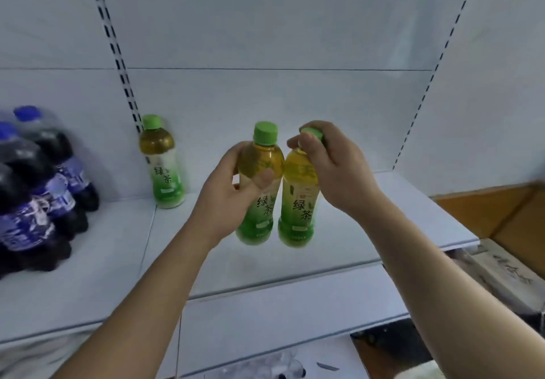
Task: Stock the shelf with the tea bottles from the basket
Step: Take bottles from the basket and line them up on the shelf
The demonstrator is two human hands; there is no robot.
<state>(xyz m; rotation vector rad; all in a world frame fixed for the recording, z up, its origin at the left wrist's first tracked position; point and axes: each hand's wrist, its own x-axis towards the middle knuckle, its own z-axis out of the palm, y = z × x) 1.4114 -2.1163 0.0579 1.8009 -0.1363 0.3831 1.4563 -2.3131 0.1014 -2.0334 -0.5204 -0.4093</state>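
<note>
You hold 2 green tea bottles (259,184) (299,198) of clear glossy plastic, with smooth printed film labels and ridged matt green caps (265,133). The shelf (368,231) looks like smooth painted white metal with a faint sheen. The dark soda bottles (44,190) are glossy plastic too.

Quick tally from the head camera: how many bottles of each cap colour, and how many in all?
Green-capped tea bottles: 3, one standing on the shelf, one in the left hand, one in the right hand.
Blue-capped dark bottles: 2 caps show; more are blurred.
Total sure: 5.
</note>
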